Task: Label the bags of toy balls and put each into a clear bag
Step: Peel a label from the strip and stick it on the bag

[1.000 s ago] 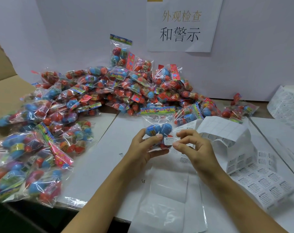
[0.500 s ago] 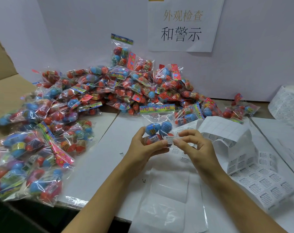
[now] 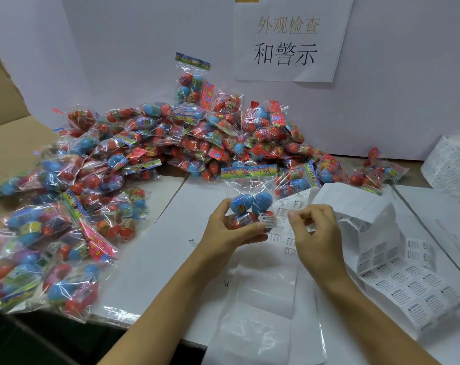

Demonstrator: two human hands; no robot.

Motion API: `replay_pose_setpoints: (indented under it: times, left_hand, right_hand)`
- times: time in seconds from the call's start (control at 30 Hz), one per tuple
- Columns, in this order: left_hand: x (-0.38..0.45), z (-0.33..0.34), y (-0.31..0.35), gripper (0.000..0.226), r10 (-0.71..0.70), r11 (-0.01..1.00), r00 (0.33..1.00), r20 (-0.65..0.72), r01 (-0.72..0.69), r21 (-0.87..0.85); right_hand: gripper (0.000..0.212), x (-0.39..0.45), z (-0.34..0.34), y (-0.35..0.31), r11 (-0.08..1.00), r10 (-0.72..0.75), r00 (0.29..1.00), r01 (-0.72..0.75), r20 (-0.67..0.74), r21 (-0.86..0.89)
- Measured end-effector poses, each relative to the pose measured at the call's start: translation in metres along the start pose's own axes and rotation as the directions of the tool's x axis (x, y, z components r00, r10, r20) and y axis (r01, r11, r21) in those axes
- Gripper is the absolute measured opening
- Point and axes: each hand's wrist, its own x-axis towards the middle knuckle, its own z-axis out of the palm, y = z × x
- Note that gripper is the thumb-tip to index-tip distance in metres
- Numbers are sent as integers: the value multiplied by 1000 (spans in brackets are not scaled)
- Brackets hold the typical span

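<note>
While the left hand (image 3: 231,230) grips a bag of toy balls (image 3: 251,206) above the table, thumb pinning its warning label (image 3: 268,222), the right hand (image 3: 316,233), fingers curled empty, hovers beside; loose film could wrinkle the sticker.

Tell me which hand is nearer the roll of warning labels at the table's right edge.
Right. The right hand lies between the held bag of balls and the label roll, apart from the roll. The left hand grips that bag, farther away.
</note>
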Motion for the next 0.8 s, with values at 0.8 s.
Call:
replay_pose_setpoints:
  times: [0.8]
  left_hand:
    - [-1,0,1,47,-20,999,1000,-20,21,36]
  right_hand:
    - [10,-6,1,-4,973,-15,979,-33,201,230]
